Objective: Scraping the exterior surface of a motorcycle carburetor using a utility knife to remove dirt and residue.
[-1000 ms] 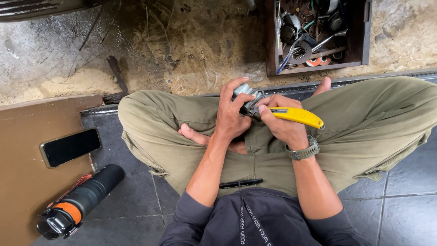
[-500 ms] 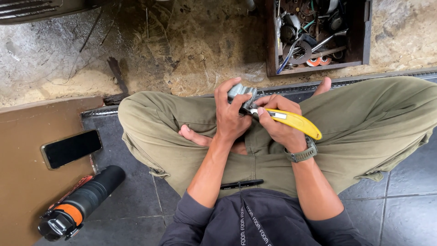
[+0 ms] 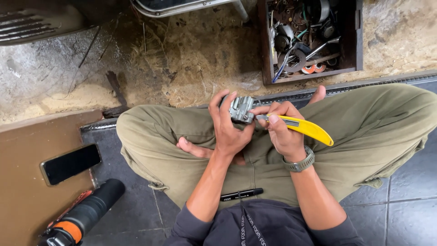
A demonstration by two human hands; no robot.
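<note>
Since a moment ago your left hand (image 3: 229,129) has turned the small grey metal engine part (image 3: 241,109) a little, and the blade end of the yellow utility knife (image 3: 300,127) now sits right against the part's right edge; your legs and the things around them lie as they did.

You sit cross-legged, and both hands meet above your crossed shins. Your left forearm rises from your lap with the wrist bent back; the fingers wrap the grey part from behind and the thumb presses its near side, so that hand is closed around it. Your right hand (image 3: 283,132) is clenched around the knife's front half, knuckles up, index finger laid along the top toward the blade, while the yellow handle points out to the right of the part. A watch (image 3: 300,163) circles that wrist.

Beyond the part, up and to the right, stands a wooden box of metal scraps (image 3: 309,41). Left of the part, well apart, a phone (image 3: 70,163) lies on a brown board (image 3: 22,182), with a black and orange power tool (image 3: 79,216) below it. A black pen (image 3: 241,195) rests on your lap, below the part.
</note>
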